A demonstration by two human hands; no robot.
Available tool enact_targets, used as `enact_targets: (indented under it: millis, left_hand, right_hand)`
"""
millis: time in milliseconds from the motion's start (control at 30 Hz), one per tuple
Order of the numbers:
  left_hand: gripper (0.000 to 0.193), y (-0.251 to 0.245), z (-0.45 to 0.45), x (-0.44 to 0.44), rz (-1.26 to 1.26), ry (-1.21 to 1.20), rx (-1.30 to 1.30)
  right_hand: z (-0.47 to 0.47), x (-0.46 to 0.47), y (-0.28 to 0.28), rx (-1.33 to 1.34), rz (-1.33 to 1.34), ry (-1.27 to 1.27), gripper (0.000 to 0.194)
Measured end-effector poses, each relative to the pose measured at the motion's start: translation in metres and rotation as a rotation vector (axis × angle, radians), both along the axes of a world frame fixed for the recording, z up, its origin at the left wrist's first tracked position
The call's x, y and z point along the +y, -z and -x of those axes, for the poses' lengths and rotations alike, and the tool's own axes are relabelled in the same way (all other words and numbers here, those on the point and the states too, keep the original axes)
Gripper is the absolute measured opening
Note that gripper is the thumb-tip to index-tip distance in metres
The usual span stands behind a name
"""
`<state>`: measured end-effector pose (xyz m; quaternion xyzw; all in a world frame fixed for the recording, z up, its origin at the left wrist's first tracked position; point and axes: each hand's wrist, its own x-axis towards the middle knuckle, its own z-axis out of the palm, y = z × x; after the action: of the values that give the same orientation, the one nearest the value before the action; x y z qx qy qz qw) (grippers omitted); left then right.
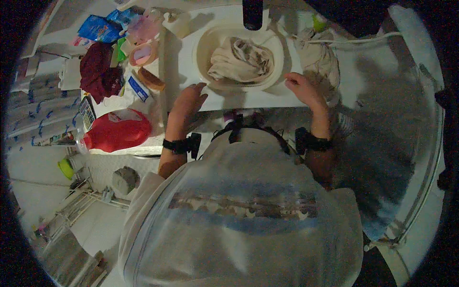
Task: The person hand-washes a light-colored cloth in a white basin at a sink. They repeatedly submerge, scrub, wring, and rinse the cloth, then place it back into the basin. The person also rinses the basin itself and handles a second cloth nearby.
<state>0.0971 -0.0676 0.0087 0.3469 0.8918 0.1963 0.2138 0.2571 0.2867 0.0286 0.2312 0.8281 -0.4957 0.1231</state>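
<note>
A wet-looking beige cloth lies bunched in a cream oval basin set on a white counter. Just off the basin's lower left rim, my left hand rests at the counter's front edge, fingers a little bent and holding nothing that shows. To the lower right of the rim, my right hand hovers over or touches the counter with its fingers curled; whether anything is inside them cannot be told. Close beside it on the right lies another bunched beige cloth. Both wrists wear black straps.
At the left, a surface holds a red plastic bottle, a calculator, a maroon cloth, a pink oval container, a brown brush-like block and a blue packet. A dark fixture overhangs the basin's far side.
</note>
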Motion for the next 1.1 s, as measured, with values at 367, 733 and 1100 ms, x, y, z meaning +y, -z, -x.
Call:
enact_targets:
  millis: [367,733,1100]
  left_hand:
    - [0.041,-0.049,-0.028,-0.008,0.038,-0.037,0.100]
    - [0.034,-0.040,-0.083,-0.075,-0.031,-0.377,-0.087]
    - [0.035,-0.031,-0.115,-0.092,0.042,-0.626,-0.218]
  right_hand:
    - [0.133,0.033,0.061,0.110,-0.117,-0.149,0.033]
    - [0.257,0.140,0.208,0.246,0.354,-0.235,0.052]
    - [0.138,0.086,0.132,0.085,0.049,-0.059,0.036]
